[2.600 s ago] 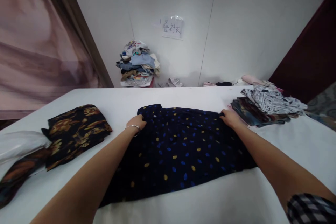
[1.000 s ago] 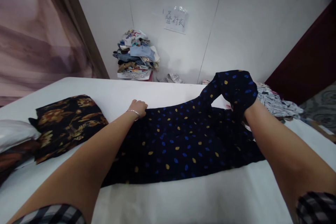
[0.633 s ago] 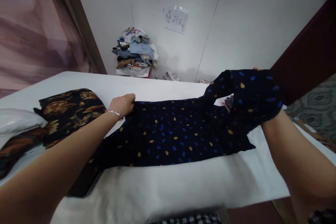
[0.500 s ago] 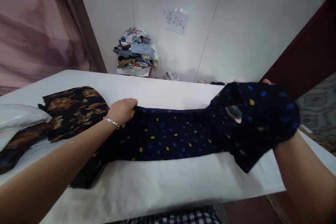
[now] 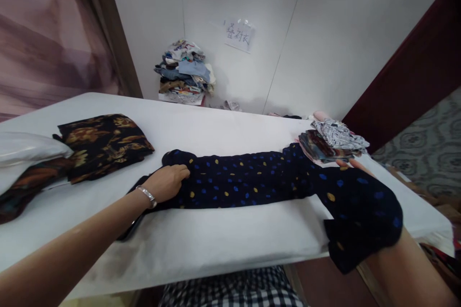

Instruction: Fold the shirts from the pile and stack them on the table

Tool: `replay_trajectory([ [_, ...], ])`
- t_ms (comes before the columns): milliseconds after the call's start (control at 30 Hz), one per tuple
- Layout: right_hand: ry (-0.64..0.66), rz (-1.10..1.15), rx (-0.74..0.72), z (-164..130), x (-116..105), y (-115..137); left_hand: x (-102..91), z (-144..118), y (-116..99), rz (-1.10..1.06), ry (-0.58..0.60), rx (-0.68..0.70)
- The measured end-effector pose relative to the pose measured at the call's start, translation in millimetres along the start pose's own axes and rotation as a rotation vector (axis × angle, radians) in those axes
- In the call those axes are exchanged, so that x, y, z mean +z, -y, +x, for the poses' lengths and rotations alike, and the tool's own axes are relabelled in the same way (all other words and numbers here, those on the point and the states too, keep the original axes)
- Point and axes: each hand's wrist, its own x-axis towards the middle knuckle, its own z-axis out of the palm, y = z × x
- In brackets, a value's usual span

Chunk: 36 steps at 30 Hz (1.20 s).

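Pressing my left hand (image 5: 166,183) in a loose, curled grip on one end of the dotted navy shirt (image 5: 245,182), I am stretching it along the white worktop (image 5: 223,235). My right hand (image 5: 355,168) is lying under the draped other end, only fingertips showing, so I cannot tell its grip; folded garments (image 5: 333,141) are lying just beyond.

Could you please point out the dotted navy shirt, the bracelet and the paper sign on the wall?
dotted navy shirt (image 5: 245,184), head view, middle of the folded body.
bracelet (image 5: 147,196), head view, band on the left wrist.
paper sign (image 5: 238,35), head view, its centre.
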Motion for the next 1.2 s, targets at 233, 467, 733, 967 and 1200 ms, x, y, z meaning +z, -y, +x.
replay_trajectory([
  [233,0.363,0.074,-0.103,46.9,71.4,71.8,-23.3,18.7,-55.1,-0.894,-0.121,-0.15],
  [467,0.919,-0.256,-0.197,98.3,251.4,79.5,2.3,39.9,-123.7,-2.017,0.103,-0.661],
  [733,0.659,-0.41,-0.146,111.4,190.6,-26.7,34.9,-6.0,-128.6,-1.602,-0.371,-0.768],
  [967,0.309,-0.764,-0.119,123.4,121.4,-99.6,36.3,-4.8,-195.1,-0.667,-0.091,-0.027],
  [1200,0.2,-0.824,-0.009,120.3,107.2,-139.9,25.6,22.8,-202.2,-0.32,0.196,0.116],
])
